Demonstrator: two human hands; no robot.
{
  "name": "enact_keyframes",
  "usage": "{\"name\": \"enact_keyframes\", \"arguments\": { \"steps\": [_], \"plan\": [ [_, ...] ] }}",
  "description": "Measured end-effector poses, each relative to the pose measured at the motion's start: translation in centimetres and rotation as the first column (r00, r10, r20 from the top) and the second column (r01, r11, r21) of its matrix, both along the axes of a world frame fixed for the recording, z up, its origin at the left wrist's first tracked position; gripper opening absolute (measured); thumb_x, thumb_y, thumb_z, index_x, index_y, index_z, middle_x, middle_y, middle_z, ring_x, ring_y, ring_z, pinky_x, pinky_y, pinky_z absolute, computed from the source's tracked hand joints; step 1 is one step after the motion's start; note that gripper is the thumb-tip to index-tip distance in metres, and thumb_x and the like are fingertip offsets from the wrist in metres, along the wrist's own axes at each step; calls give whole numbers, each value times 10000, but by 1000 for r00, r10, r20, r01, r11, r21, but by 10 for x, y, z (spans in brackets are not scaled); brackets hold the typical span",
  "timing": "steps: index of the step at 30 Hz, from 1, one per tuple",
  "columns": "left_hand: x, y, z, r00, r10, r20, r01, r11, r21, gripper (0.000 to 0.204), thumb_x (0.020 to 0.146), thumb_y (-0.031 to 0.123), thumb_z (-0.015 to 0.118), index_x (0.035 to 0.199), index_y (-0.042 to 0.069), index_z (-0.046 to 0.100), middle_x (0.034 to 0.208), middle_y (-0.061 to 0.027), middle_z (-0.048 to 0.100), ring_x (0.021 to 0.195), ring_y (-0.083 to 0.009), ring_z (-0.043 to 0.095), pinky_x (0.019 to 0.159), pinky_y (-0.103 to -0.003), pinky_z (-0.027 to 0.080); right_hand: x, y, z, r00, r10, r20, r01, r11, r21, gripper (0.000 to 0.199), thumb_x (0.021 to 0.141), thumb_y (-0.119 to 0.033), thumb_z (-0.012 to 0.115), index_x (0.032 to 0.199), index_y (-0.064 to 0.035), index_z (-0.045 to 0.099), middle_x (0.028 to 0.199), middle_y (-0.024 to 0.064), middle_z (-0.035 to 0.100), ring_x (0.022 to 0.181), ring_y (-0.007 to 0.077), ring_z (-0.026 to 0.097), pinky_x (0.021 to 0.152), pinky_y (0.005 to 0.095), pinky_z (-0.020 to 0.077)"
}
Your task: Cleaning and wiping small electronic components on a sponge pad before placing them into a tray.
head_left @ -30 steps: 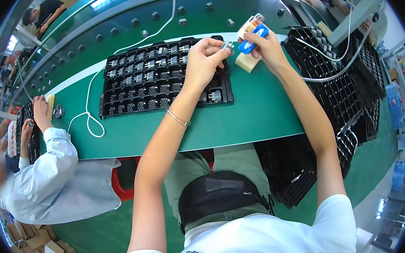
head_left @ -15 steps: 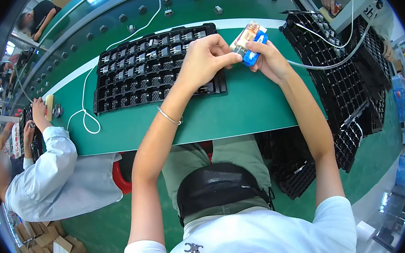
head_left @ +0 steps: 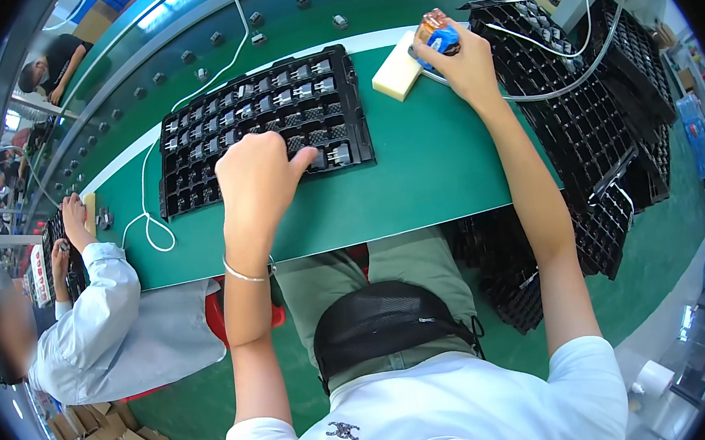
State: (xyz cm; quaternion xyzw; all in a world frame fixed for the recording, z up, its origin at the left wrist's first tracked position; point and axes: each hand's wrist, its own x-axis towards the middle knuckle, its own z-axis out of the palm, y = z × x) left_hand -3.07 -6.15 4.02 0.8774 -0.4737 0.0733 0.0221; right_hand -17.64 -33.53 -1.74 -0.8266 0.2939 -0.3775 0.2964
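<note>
My left hand [head_left: 258, 171] hovers over the near side of a black compartment tray [head_left: 190, 182], palm down. Its thumb sticks out to the right, away from the other fingers, which curl down mostly hidden behind the back of the hand. Small black and grey plug-like parts with metal pins [head_left: 330, 155] sit in many of the tray's pockets, some close to the thumb. At the far right of the tray, my right hand [head_left: 466, 61] grips a small blue item with a clear amber top [head_left: 440, 38], its kind unclear. Just left of that hand lies a pale yellow sponge block [head_left: 396, 67].
Stacked black trays [head_left: 561, 109] fill the right side, with a clear hose [head_left: 559, 93] in front. A white cord [head_left: 146, 183] loops left of the filled tray. Beyond the green table [head_left: 416, 181], several small parts rest on a belt [head_left: 285, 20]. A co-worker [head_left: 101, 317] sits at left.
My left hand has left the blue item and moved left and nearer, over the tray. My right hand has risen slightly with the item. The yellow block is now in plain view.
</note>
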Motion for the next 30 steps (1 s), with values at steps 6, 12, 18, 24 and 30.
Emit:
{"name": "enact_keyframes", "arguments": {
  "steps": [6,12,18,24,30],
  "plan": [
    [1,7,-16,992,87,-95,-78,992,104,511,764,476,728,623,-7,639,635,-173,626,607,-345,644,544,-420,505,10,5,-12,998,62,17,-61,996,-66,484,734,-415,757,989,-13,672,798,136,679,698,276,669,660,355,516],
    [-1,15,-24,994,74,-78,-85,986,-144,394,765,384,734,695,8,637,586,-140,606,576,-340,613,557,-409,493,8,10,-9,999,50,3,-49,994,-96,452,765,-335,773,1067,-13,681,756,49,652,615,102,558,583,258,456],
    [-1,-18,7,857,-276,-434,25,865,-501,314,722,196,759,797,7,519,650,-93,602,515,-208,572,513,-329,449,5,11,-5,998,37,-45,-39,998,-43,439,757,-396,741,1015,-46,678,842,135,678,744,298,663,671,384,513],
    [25,-74,-7,272,-613,-742,-228,708,-669,239,841,128,710,917,57,496,665,24,534,519,-43,452,452,-189,324,5,16,0,998,33,-52,-36,998,-57,421,760,-387,737,983,-37,671,835,138,671,741,301,660,668,392,509],
    [34,-84,-50,43,-591,-806,-454,707,-542,232,882,244,697,972,57,593,665,37,536,522,-45,445,469,-190,295,7,18,0,998,22,-51,-25,998,-61,426,758,-384,737,1001,-40,670,831,146,669,744,306,660,680,391,511]
  ]
}}
